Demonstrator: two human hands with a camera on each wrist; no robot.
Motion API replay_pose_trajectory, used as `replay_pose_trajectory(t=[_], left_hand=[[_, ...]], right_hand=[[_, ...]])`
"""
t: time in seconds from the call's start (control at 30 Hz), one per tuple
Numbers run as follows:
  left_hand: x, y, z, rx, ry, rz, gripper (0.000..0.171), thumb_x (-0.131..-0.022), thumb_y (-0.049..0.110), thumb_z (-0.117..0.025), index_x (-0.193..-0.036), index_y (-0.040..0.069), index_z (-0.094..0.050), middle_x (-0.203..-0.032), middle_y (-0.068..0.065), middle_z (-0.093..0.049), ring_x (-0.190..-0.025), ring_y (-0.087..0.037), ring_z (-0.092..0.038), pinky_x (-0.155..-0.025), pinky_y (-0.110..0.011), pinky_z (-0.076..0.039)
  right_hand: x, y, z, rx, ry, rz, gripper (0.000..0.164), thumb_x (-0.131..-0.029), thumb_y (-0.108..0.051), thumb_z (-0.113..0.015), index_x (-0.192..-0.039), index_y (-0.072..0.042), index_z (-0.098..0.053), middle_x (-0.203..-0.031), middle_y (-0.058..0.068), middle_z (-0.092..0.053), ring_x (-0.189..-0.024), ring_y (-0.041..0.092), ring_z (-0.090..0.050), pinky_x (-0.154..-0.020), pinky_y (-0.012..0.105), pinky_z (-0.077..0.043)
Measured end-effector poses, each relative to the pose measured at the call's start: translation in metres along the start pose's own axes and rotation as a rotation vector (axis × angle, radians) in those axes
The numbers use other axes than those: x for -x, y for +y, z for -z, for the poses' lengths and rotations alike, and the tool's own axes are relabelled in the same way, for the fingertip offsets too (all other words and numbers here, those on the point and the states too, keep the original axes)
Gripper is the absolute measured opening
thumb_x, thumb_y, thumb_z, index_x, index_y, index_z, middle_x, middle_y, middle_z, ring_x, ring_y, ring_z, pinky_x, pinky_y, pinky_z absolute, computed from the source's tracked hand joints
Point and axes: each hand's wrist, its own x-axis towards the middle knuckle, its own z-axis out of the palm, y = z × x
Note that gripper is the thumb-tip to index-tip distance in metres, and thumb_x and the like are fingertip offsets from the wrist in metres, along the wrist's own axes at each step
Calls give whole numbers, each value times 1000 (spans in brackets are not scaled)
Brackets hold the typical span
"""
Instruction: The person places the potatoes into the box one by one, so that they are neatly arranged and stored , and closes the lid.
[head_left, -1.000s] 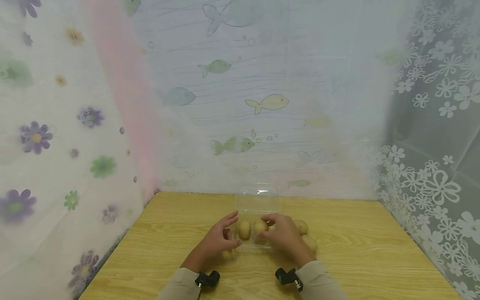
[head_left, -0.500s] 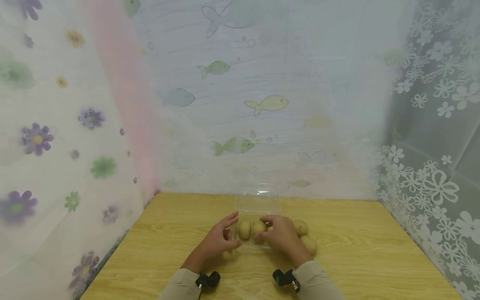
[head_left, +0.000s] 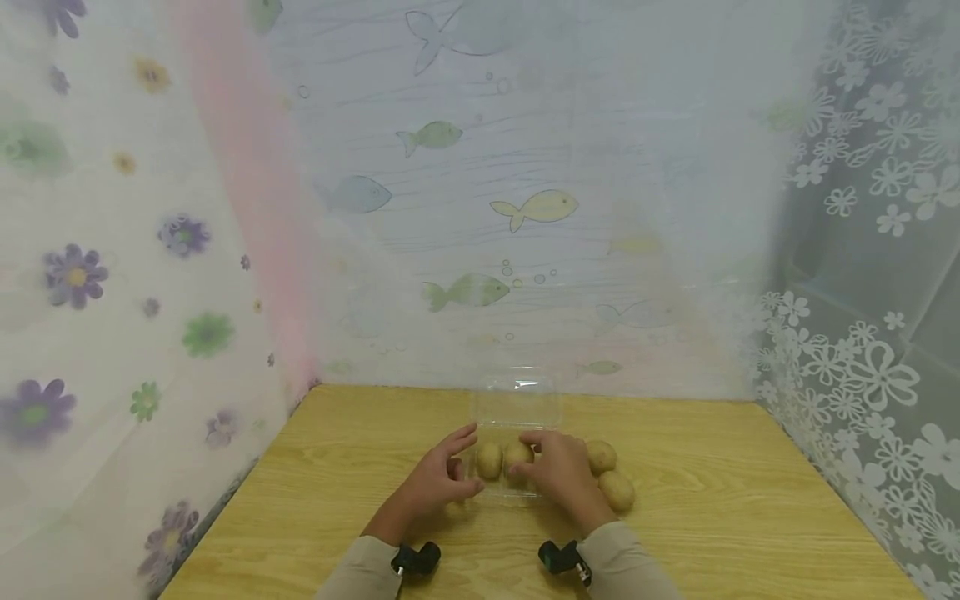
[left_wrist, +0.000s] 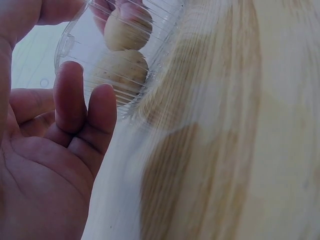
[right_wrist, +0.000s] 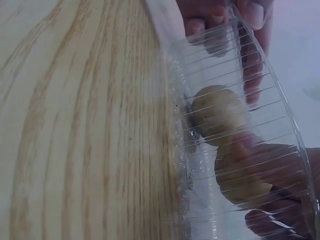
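Observation:
An open clear plastic box [head_left: 504, 493] sits on the table with two potatoes inside, its lid [head_left: 516, 404] standing up behind. My left hand [head_left: 433, 477] holds the left end, thumb and index finger spread to the near and far corners. In the left wrist view, two of its fingers bend beside the clear wall. Beside that hand lies one potato [head_left: 489, 460]. My right hand [head_left: 562, 473] reaches into the box and grips the other potato [head_left: 517, 457] between thumb and fingers, right beside the first. The right wrist view shows this gripped potato [right_wrist: 237, 180] through the ribbed wall.
Outside the box, to the right of my right hand, two more potatoes [head_left: 618, 490] lie on the wooden table [head_left: 712, 500]. A fish-patterned curtain [head_left: 637, 358] hangs at the table's back edge. Flowered curtains [head_left: 112, 333] flank both sides.
My right hand has shifted slightly left with its potato, closer to the first one. More of the two outside potatoes shows. The left hand has stayed in place.

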Motion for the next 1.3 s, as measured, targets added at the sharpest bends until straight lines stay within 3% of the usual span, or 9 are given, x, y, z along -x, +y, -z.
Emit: replay_pose_trajectory(t=[0.37, 0.83, 1.3], left_hand=[[0, -2, 2, 8, 2, -4, 91, -92, 20, -80, -165, 12, -27, -171, -9, -26, -64, -5, -46, -57, -22, -46], [-3, -8, 2, -4, 0, -10, 90, -92, 20, -80, -165, 15, -27, -171, -5, -26, -64, -5, -47, -58, -23, -46], [-6, -12, 2, -18, 3, -15, 89, -92, 19, -80, -165, 15, -29, -172, -3, -23, -64, -7, -46, -57, -23, -45]], right_hand=[[-2, -2, -6, 40, 13, -10, 52, -74, -36, -93, -119, -14, -79, -119, 1, -78, -113, 29, -71, -93, 50, -41], [-2, -3, -8, 133, 2, 7, 50, -73, -38, -93, -116, -15, -80, -117, 1, -78, -111, 30, -72, -85, 48, -42], [-5, -1, 3, 202, -89, 85, 42, -83, -32, -81, -119, -10, -79, -119, 7, -77, -116, 32, -69, -95, 57, -45]])
